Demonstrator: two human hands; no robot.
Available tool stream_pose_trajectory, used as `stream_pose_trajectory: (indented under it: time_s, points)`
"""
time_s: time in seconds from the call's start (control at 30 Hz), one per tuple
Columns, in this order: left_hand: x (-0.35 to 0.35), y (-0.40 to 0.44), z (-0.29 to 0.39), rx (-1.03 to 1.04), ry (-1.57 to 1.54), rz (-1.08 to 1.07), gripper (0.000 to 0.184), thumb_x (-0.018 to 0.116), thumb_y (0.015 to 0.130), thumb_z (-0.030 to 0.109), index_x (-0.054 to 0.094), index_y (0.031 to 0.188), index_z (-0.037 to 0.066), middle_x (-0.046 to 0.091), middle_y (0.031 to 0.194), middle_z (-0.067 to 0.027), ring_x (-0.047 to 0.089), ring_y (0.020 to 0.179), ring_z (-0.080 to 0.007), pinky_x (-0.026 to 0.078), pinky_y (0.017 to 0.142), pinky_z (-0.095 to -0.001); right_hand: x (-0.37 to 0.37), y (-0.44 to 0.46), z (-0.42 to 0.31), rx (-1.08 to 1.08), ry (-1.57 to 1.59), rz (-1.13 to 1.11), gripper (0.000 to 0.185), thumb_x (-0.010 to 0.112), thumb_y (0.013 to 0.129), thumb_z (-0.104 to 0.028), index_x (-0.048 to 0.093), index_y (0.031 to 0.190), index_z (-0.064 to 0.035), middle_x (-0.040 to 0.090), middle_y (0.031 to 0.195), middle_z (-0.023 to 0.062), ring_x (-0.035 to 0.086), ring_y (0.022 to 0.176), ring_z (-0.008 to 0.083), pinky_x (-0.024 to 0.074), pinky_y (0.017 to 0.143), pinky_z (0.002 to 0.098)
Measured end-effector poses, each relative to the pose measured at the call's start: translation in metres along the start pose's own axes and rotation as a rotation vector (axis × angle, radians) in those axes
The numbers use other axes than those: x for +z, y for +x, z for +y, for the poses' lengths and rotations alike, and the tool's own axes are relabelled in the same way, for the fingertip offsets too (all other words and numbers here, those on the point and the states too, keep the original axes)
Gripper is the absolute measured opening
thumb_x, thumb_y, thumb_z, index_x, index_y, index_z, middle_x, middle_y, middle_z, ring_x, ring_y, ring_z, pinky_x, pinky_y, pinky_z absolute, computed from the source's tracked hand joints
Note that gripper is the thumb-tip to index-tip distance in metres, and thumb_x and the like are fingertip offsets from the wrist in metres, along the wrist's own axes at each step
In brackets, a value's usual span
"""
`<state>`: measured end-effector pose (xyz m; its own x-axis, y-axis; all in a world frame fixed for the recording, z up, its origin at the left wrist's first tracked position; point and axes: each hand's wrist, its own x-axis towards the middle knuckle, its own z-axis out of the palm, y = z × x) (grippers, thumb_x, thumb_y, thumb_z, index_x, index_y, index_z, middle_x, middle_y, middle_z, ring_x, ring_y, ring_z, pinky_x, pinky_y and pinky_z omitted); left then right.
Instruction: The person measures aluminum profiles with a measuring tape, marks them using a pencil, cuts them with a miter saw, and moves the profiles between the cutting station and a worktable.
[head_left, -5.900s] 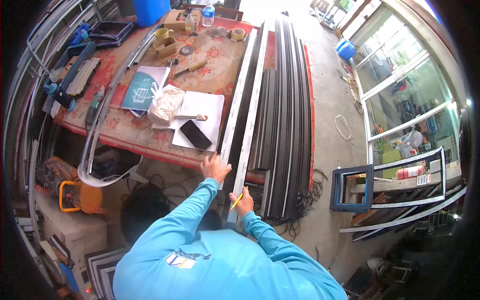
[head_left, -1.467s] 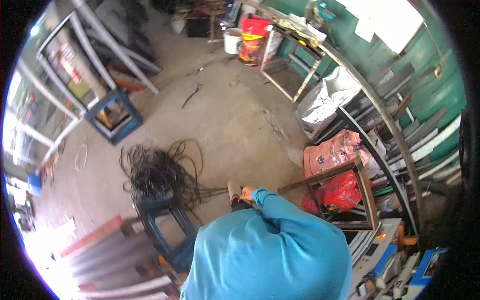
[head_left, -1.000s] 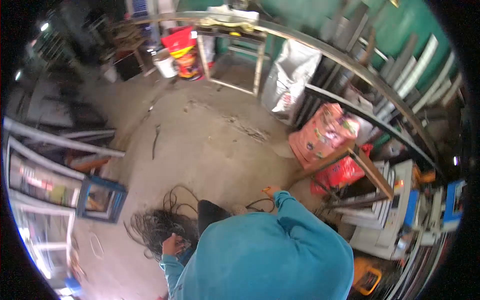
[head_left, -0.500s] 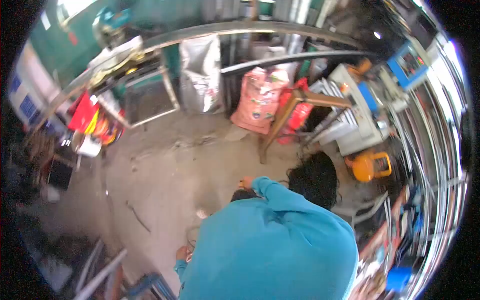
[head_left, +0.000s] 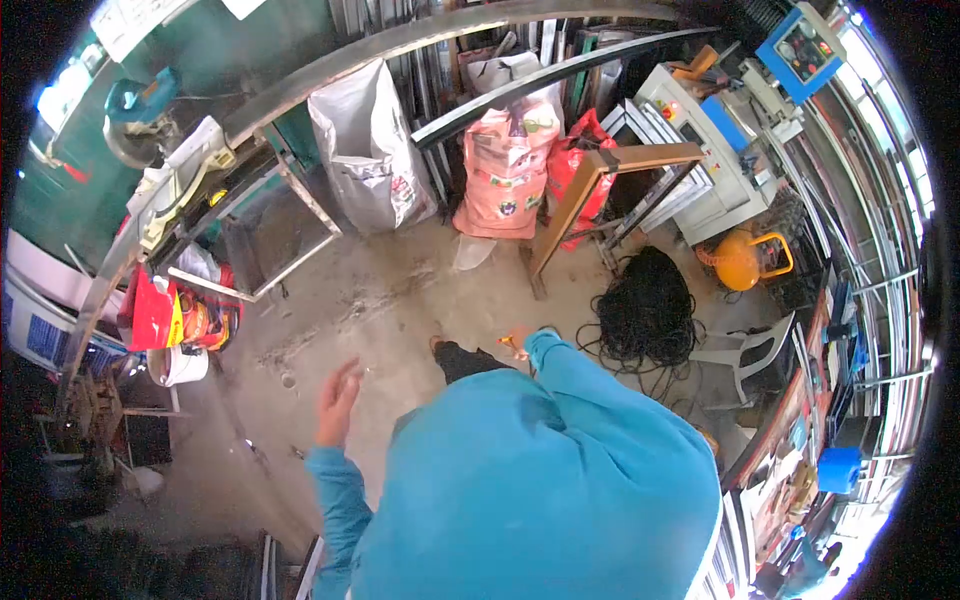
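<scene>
My left hand is stretched out over the concrete floor, fingers extended, with nothing visible in it. Further right, my right hand is closed near my dark trouser leg. A small orange thing shows at its fingers, too small to name. Both arms are in blue sleeves, and my blue top hides the floor beneath me. A heap of black cable lies on the floor to the right of my right hand, apart from it.
Ahead stand a silver sack, a pink sack and a brown metal frame. An orange canister and a white plastic chair are at right. A white bucket stands at left, below a long metal rail.
My left hand has moved forward and left, away from my body, and its fingers are now extended. My right hand has shifted slightly right. The view has turned and become sharper.
</scene>
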<state>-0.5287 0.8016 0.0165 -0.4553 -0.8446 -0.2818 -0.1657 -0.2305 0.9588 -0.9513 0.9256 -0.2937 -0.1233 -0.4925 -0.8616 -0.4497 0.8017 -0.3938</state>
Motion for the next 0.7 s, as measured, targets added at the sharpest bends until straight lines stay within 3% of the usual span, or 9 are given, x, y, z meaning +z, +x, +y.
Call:
stream_pose_trajectory:
  time_s: [0.1,0.2,0.27,0.37,0.4,0.43,0.5,0.6,0.7]
  points:
    - [0.040,0.035,0.147,0.499,-0.166,-0.320,0.058,0.052,0.095,0.042,0.048,0.131,-0.003,0.051,0.133,-0.0203,0.048,0.125,-0.0323,0.036,0.103,-0.0464,-0.009,0.064,-0.005,-0.120,-0.369,-0.074,0.020,0.053,0.091,-0.024,0.068,0.089,-0.0107,0.066,0.068,0.0114,0.059,0.050,0.0212,0.0454,0.045,0.0407]
    - [0.074,0.076,0.239,0.845,-0.497,-0.727,0.080,0.039,0.090,0.066,0.051,0.129,-0.003,0.051,0.131,-0.0270,0.043,0.126,-0.0442,0.029,0.105,-0.0582,-0.034,0.051,-0.079,0.130,-0.286,-0.056,0.021,0.053,0.090,-0.024,0.066,0.085,-0.0086,0.068,0.072,0.0127,0.060,0.052,0.0211,0.0480,0.051,0.0419]
    - [0.079,0.108,0.287,0.882,-0.582,-0.978,0.072,0.029,0.093,0.065,0.056,0.124,0.006,0.056,0.123,-0.0257,0.044,0.122,-0.0515,0.022,0.103,-0.0665,-0.063,0.092,-0.109,-0.481,-0.853,0.076,0.021,0.053,0.089,-0.021,0.065,0.082,-0.0064,0.069,0.074,0.0121,0.063,0.057,0.0221,0.0491,0.055,0.0409]
    - [0.107,0.163,0.308,1.206,-0.892,-1.028,0.061,0.029,0.099,0.054,0.063,0.120,0.008,0.061,0.119,-0.0250,0.042,0.119,-0.0579,0.021,0.098,-0.0682,-0.098,0.138,-0.175,-0.353,0.449,-0.038,0.023,0.055,0.085,-0.024,0.066,0.083,-0.0042,0.068,0.077,0.0135,0.064,0.066,0.0247,0.0502,0.058,0.0395]
    - [0.113,0.178,0.311,1.318,-1.004,-0.983,0.061,0.031,0.099,0.053,0.064,0.120,0.007,0.061,0.119,-0.0257,0.040,0.119,-0.0584,0.021,0.097,-0.0669,-0.108,0.149,-0.187,-0.432,0.569,-0.032,0.027,0.056,0.087,-0.029,0.066,0.084,-0.0048,0.068,0.080,0.0139,0.064,0.067,0.0248,0.0505,0.058,0.0375]
    - [0.090,0.190,0.324,1.088,-0.894,-1.143,0.061,0.026,0.099,0.055,0.064,0.115,0.010,0.061,0.117,-0.0249,0.041,0.120,-0.0584,0.016,0.100,-0.0698,-0.119,0.156,-0.203,-0.515,0.687,-0.035,0.031,0.057,0.088,-0.035,0.066,0.086,-0.0054,0.068,0.083,0.0144,0.064,0.068,0.0249,0.0509,0.058,0.0356]
    - [0.057,0.223,0.332,0.851,-0.773,-1.302,0.062,0.022,0.098,0.058,0.064,0.110,0.014,0.062,0.114,-0.0241,0.041,0.121,-0.0584,0.011,0.103,-0.0728,-0.149,0.164,-0.234,-0.652,0.320,0.291,0.031,0.057,0.089,-0.040,0.064,0.092,-0.0102,0.066,0.081,0.0106,0.060,0.062,0.0222,0.0490,0.053,0.0303]
    - [0.043,0.273,0.343,0.814,-0.744,-1.308,0.069,0.020,0.096,0.061,0.062,0.113,0.009,0.061,0.117,-0.0248,0.042,0.122,-0.0543,0.014,0.104,-0.0692,-0.184,0.157,-0.286,-0.184,0.966,0.277,0.032,0.062,0.088,-0.042,0.057,0.098,-0.0129,0.057,0.068,0.0051,0.054,0.057,0.0198,0.0486,0.052,0.0347]
    - [0.035,0.324,0.353,0.835,-0.731,-1.272,0.077,0.018,0.094,0.065,0.060,0.116,0.005,0.059,0.120,-0.0256,0.043,0.123,-0.0501,0.016,0.106,-0.0656,-0.227,0.194,-0.320,-0.138,1.248,0.360,0.033,0.062,0.089,-0.043,0.053,0.103,-0.0149,0.049,0.063,0.0032,0.051,0.056,0.0189,0.0453,0.047,0.0368]
